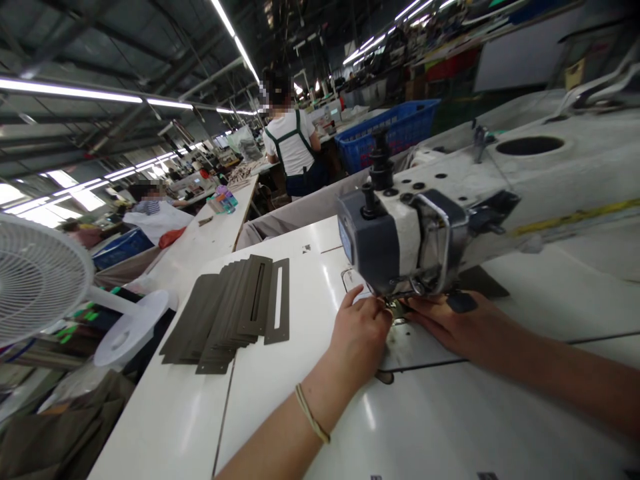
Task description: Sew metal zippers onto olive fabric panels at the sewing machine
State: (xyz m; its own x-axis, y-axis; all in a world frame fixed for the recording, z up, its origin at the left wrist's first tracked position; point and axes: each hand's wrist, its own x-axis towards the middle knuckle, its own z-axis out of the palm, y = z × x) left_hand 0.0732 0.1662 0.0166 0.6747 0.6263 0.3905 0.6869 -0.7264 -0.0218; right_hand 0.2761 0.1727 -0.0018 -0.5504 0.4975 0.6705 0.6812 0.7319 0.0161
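You are seated at a sewing machine (pixel 385 240), and work at its needle looks to be under way, neither just set up nor finished. Your left hand (pixel 363 330) is just in front of the machine's head, fingers curled in and narrow, tips close to the needle area. Your right hand (pixel 450 320) reaches in below the head from the right, its fingers close together and pointing toward the same spot. Whatever lies between your fingertips is hidden by them and by the head, so I can't fairly tell whether either hand is gripping something.

A flat dark piece (pixel 483 282) shows partly behind your right hand, under the machine's arm; how far any stitching on it has gone isn't visible.

To the left of the machine, a fanned stack of dark panels (pixel 220 313) rests on the white table (pixel 280 413). The two panels nearest the machine show long slots, and white tabletop shows through the slot of the end panel (pixel 284 307). Those slots are plainly open; overlap hides most of the others. Whether the stack is done or waiting can't be judged from here. Farther left of the machine stands a white fan (pixel 40 280).
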